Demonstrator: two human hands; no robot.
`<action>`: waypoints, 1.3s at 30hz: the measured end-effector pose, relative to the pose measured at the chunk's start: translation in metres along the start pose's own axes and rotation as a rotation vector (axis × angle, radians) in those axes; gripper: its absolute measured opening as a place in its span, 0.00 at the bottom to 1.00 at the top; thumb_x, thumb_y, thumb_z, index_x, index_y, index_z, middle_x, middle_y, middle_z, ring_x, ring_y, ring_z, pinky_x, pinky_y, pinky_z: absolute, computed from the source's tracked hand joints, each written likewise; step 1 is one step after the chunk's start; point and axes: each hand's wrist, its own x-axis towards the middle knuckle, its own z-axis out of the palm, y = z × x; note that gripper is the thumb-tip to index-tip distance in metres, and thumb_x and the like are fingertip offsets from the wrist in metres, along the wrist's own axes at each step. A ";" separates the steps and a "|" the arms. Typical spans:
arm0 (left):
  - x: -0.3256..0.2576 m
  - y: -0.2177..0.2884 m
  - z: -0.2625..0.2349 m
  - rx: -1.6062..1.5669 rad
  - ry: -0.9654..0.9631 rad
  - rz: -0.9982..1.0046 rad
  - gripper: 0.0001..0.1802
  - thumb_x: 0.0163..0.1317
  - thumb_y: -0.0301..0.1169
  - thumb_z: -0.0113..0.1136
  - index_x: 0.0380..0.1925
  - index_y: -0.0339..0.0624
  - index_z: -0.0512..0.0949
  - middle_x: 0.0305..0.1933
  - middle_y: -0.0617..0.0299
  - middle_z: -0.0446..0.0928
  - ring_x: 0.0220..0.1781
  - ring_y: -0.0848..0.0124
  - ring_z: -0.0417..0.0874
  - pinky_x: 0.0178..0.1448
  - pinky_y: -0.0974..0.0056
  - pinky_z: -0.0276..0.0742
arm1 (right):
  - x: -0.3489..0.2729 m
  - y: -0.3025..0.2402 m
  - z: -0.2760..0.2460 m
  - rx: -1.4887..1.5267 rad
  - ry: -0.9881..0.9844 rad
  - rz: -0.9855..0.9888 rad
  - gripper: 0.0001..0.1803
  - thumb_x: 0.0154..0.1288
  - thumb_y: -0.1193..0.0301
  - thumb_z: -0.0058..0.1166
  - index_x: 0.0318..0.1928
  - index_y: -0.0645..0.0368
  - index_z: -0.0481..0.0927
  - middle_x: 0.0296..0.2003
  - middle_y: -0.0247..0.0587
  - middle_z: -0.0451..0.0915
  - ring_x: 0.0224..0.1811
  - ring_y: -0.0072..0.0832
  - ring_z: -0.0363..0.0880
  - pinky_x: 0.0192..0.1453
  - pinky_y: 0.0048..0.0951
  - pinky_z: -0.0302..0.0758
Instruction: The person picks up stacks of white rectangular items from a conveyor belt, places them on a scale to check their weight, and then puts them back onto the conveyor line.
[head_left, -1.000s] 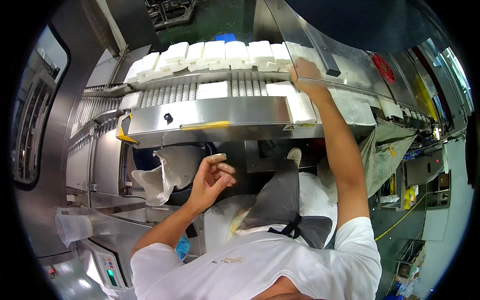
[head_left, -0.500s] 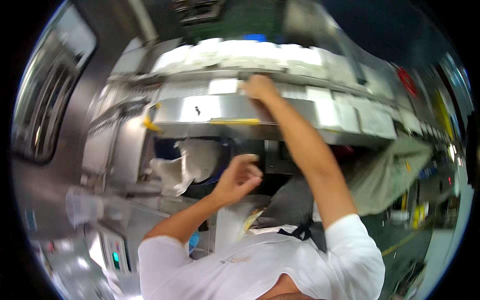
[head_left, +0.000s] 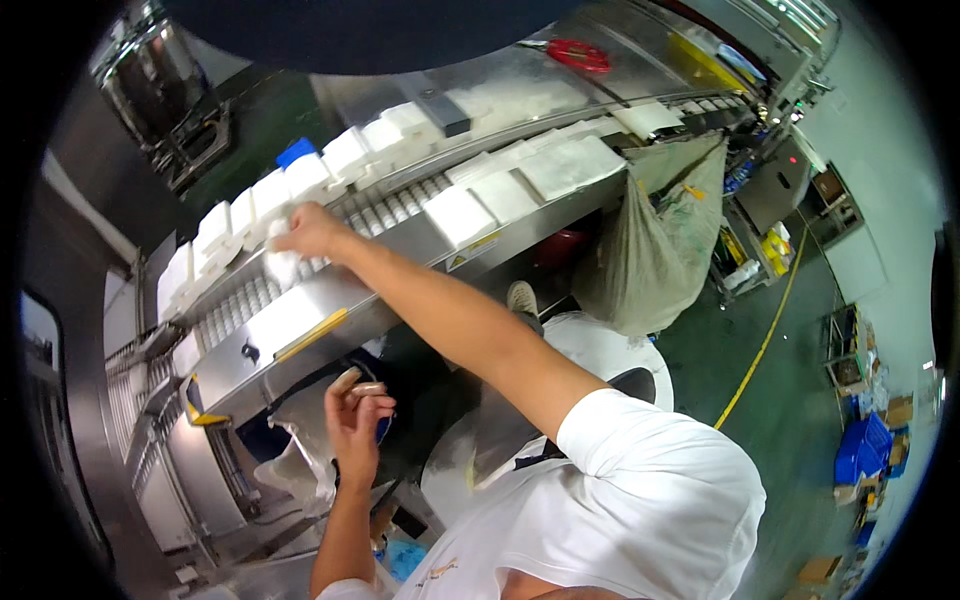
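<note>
Reaching across a roller conveyor, my right hand closes its fingers on a white packet, which is partly blurred. My left hand is raised below the conveyor's near edge, fingers loosely bent and apart, with nothing in it; pale coverings show on some fingertips. A row of white packets stands along the conveyor's far side. More flat white packets lie on the rollers to the right of my right arm.
A blue bin with a whitish bag sits under the conveyor near my left hand. A large pale sack hangs at the conveyor's right. Red-handled scissors lie on the metal table behind. A dark panel overhangs the far side.
The view has swung to the right, showing more floor and the sack. My right hand is still over the rollers, now on a white packet by the far row. My left hand remains raised below.
</note>
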 end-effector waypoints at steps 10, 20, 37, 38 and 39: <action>0.003 0.015 -0.014 -0.475 0.099 0.107 0.45 0.69 0.50 0.67 0.76 0.38 0.58 0.76 0.46 0.66 0.76 0.56 0.72 0.76 0.52 0.73 | -0.145 -0.043 -0.021 -0.019 -0.570 -0.168 0.23 0.57 0.62 0.78 0.40 0.69 0.82 0.33 0.43 0.85 0.35 0.28 0.83 0.39 0.31 0.80; 0.006 0.003 -0.030 -0.363 0.252 -0.043 0.29 0.66 0.24 0.69 0.64 0.38 0.69 0.58 0.58 0.79 0.58 0.69 0.83 0.62 0.63 0.81 | -0.130 -0.064 -0.041 -0.263 -0.316 -0.055 0.15 0.72 0.64 0.61 0.49 0.62 0.85 0.37 0.35 0.85 0.36 0.22 0.81 0.38 0.27 0.78; -0.003 0.009 -0.005 -0.144 0.154 -0.067 0.33 0.62 0.27 0.74 0.65 0.38 0.70 0.60 0.56 0.80 0.61 0.66 0.82 0.67 0.62 0.79 | 0.003 0.020 -0.001 -0.862 0.025 0.099 0.40 0.63 0.40 0.60 0.53 0.70 0.86 0.59 0.64 0.82 0.65 0.55 0.79 0.75 0.47 0.67; -0.002 0.009 -0.004 -0.132 0.155 -0.045 0.33 0.62 0.28 0.75 0.65 0.38 0.70 0.60 0.56 0.80 0.61 0.66 0.82 0.67 0.62 0.79 | 0.007 0.025 0.005 -0.875 0.069 0.123 0.40 0.63 0.40 0.60 0.53 0.70 0.86 0.59 0.64 0.82 0.65 0.55 0.79 0.74 0.47 0.68; 0.000 0.010 -0.004 -0.130 0.150 -0.044 0.33 0.62 0.28 0.75 0.65 0.38 0.70 0.60 0.56 0.80 0.61 0.66 0.82 0.67 0.62 0.79 | 0.010 0.031 0.011 -0.885 0.104 0.146 0.40 0.62 0.41 0.61 0.53 0.70 0.86 0.59 0.63 0.82 0.65 0.55 0.79 0.74 0.47 0.68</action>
